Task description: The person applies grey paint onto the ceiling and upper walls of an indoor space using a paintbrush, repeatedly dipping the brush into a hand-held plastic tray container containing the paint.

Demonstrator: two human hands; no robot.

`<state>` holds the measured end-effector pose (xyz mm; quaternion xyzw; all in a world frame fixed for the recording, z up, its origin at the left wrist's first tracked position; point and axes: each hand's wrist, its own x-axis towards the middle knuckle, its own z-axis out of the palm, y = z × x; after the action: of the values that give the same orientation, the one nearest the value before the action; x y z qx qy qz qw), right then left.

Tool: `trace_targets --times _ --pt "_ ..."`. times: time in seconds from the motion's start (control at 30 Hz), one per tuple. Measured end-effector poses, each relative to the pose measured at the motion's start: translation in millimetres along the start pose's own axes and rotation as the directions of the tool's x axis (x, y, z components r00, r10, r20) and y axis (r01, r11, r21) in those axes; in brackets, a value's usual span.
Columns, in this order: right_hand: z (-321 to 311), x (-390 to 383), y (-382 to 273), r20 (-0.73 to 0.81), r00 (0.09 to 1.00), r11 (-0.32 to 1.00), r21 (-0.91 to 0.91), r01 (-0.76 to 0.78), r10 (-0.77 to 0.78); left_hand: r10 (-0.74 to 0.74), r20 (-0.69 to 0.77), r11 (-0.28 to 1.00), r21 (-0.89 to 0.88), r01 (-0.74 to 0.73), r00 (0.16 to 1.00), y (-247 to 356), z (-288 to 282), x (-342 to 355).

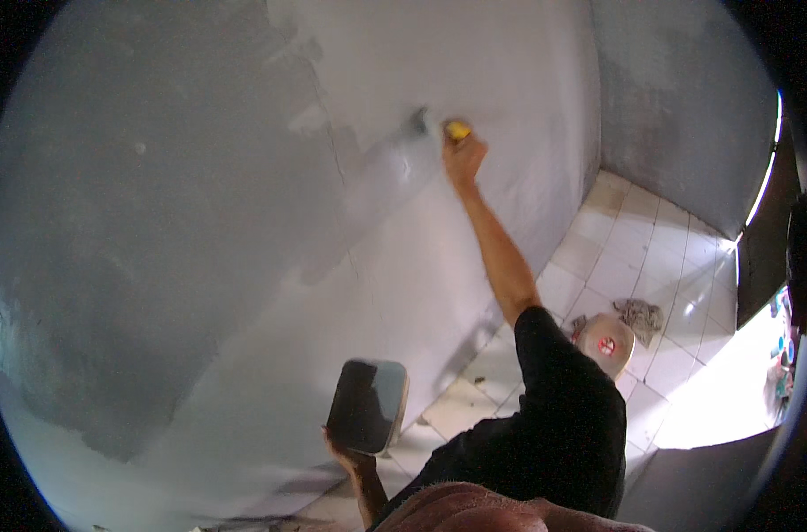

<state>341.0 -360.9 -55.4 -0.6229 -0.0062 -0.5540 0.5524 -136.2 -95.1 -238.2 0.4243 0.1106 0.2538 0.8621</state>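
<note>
My right hand [464, 162] is closed round the yellow handle of a paintbrush [420, 121], raised high with the arm stretched out. Its dark head is blurred and lies at the wall [350, 230]. Low and to the left, my left hand [348, 457] grips a rectangular tub [401, 403] with rounded corners by its near edge. Dark grey inside shows from above, with a paler grey patch at the far right; I cannot tell how full it is. Grey coating covers the wall's left part, with a ragged border against the whitish right part.
White floor tiles [612, 266] run along the wall's foot. A pale round bucket [609, 346] with a red mark stands on them, beside a crumpled rag [641, 319]. A grey side wall [669, 115] meets the wall at the far right; bright light enters through a doorway [731, 381].
</note>
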Motion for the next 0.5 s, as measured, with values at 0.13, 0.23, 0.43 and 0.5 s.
trace_targets --times 0.13,0.23,0.43,0.5 --pt "-12 -94 -108 0.247 0.945 0.863 0.501 0.065 -0.214 0.067 -0.019 0.998 0.013 -0.066 0.998 5 1 -3" --pt "-18 -93 -118 0.458 0.872 0.779 0.605 -0.166 -0.17 0.057 -0.043 0.998 0.023 -0.056 0.997 5 -8 -8" --pt "9 12 3 0.288 0.953 0.785 0.568 -0.247 0.092 0.027 -0.014 0.999 -0.024 -0.027 1.0 -4 -11 -3" --pt "-5 38 21 0.009 1.0 0.941 0.339 0.01 -0.014 0.016 -0.022 1.0 -0.026 -0.017 1.0 -7 -16 -4"
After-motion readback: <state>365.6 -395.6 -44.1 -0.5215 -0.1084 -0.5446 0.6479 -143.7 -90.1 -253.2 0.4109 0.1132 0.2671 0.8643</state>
